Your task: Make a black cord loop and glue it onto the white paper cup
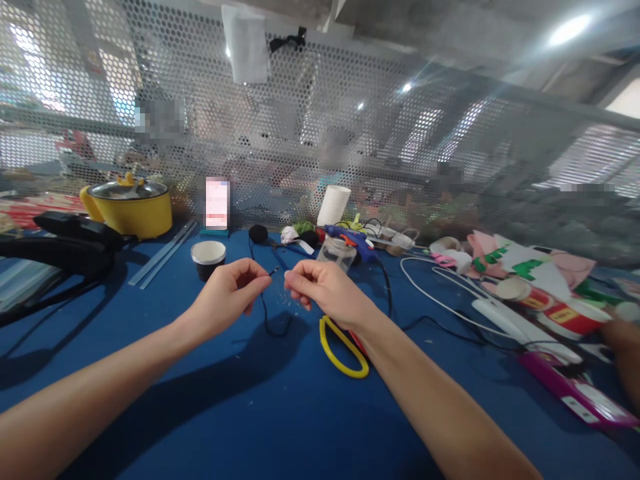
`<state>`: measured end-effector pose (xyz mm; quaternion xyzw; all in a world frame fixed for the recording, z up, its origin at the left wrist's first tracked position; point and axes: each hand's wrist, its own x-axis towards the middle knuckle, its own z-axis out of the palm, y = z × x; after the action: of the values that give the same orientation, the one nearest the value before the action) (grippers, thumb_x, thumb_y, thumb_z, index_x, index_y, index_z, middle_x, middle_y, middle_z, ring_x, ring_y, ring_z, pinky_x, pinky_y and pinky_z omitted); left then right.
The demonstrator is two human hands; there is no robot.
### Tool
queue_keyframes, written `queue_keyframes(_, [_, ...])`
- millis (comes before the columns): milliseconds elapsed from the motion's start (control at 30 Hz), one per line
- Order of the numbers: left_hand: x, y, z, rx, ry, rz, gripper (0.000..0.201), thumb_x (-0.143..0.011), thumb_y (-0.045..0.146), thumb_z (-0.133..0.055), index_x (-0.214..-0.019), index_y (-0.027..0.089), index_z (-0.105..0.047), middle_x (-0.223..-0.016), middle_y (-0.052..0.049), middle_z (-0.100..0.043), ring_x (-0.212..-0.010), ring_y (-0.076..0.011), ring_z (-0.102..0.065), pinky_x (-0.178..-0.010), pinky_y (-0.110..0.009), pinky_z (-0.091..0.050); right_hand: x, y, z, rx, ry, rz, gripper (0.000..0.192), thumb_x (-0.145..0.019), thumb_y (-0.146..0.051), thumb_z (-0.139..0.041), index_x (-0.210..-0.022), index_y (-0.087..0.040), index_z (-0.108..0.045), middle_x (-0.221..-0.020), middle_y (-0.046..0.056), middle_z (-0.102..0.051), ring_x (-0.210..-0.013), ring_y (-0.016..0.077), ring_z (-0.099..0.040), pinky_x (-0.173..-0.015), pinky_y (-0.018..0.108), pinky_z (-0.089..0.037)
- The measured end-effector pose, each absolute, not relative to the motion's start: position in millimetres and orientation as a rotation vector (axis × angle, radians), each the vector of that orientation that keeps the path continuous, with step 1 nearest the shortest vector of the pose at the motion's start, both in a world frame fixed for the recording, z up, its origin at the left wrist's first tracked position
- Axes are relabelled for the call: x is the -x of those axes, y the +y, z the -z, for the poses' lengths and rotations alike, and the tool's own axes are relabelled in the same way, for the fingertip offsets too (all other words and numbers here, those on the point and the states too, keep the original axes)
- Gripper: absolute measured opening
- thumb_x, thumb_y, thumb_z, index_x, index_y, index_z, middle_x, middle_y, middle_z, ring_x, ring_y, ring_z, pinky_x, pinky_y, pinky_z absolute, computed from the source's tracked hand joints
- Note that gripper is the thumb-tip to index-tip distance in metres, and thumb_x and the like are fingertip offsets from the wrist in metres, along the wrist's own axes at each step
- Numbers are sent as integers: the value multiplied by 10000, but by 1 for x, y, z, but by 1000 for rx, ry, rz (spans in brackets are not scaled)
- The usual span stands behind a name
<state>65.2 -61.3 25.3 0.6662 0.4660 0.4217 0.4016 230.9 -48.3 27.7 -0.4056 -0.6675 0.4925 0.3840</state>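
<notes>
Blue bench (280, 413) fills the lower frame, perforated metal screen behind it across the top. My left hand (231, 291) and right hand (320, 287) meet at frame centre, held above the bench. Left fingers pinched together on a thin black cord (264, 303); its short tip pokes out toward the right hand, the rest drops in a loop to the bench just below. Right fingers also pinched together, but whether they grip anything I cannot tell, too small.

Risks, as I judge: cord is thin and slack, so it could slip out of the left pinch, or the loop could snag on the yellow-handled scissors (343, 350) lying just under my right wrist. Glue gun (350, 239) and clear jar (338, 252) sit just behind my hands; a pull backward could knock the jar over. Paper cup (209, 258) left of centre is near the left hand too.

Cord looks dark, fine, limp, tip end slightly stiff and straight.
</notes>
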Motion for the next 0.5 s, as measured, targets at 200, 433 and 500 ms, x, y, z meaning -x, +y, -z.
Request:
queue_keyframes(200, [-65, -61, -26, -1598, 1161, -1065, 146, -705, 286, -535, -654, 159, -483, -494, 77, -433, -373, -41, -404, -379, -182, -323, -226, -46, -22, 943, -1478, -1422, 473, -668, -567, -527, -454, -163, -405, -354, -78, -330, -312, 27, -279, -334, 183, -172])
queue_keyframes(433, [-65, -61, -28, -1482, 1114, -1047, 154, -698, 284, -548, -647, 154, -483, -473, 78, -423, -387, -37, -389, -387, -172, -335, -228, -49, -30, 785, -1385, -1555, 397, -672, -448, -604, -487, -150, -417, -434, -78, -355, -357, 17, -283, -378, 193, -178])
queue_keyframes(500, [-65, -60, -29, -1442, 1103, -1051, 157, -698, 285, -549, -643, 153, -482, -463, 79, -419, -391, -37, -382, -388, -169, -337, -228, -50, -33, 773, -1381, -1585, 288, -639, -359, -663, -578, -145, -479, -510, -70, -422, -401, 21, -355, -413, 191, -234])
